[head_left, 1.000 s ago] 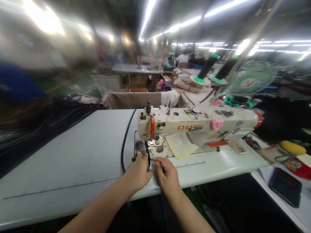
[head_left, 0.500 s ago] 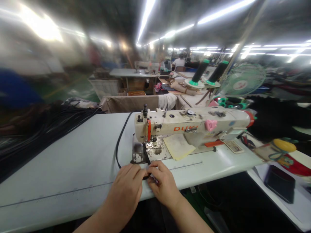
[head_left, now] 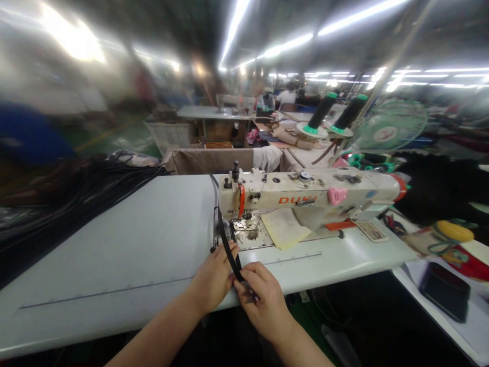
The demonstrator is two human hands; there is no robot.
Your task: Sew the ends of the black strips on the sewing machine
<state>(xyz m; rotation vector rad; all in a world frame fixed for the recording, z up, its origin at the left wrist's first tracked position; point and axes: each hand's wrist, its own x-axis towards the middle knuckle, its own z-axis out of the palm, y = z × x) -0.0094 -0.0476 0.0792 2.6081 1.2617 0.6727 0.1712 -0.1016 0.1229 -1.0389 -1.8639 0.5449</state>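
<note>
A narrow black strap (head_left: 225,239) curves down in front of the sewing machine's (head_left: 305,191) needle end. My right hand (head_left: 265,300) pinches it between thumb and fingers near the table's front edge. My left hand (head_left: 214,278) lies just left of it, fingers reaching toward the metal needle plate (head_left: 252,235) and closed about a second stretch of the strap that runs back under the presser foot. The strap partly covers those left fingertips.
A yellow cloth (head_left: 286,228) lies on the machine bed. Many black straps (head_left: 76,204) are heaped along the left of the white table (head_left: 153,234). Two black thread cones (head_left: 321,113) and a fan (head_left: 389,127) stand behind. A dark phone (head_left: 445,291) lies at right.
My left hand has shifted forward toward the needle plate. The strap's loop has swung from the left of the machine head to hang across its front, toward my right hand, which keeps its pinch.
</note>
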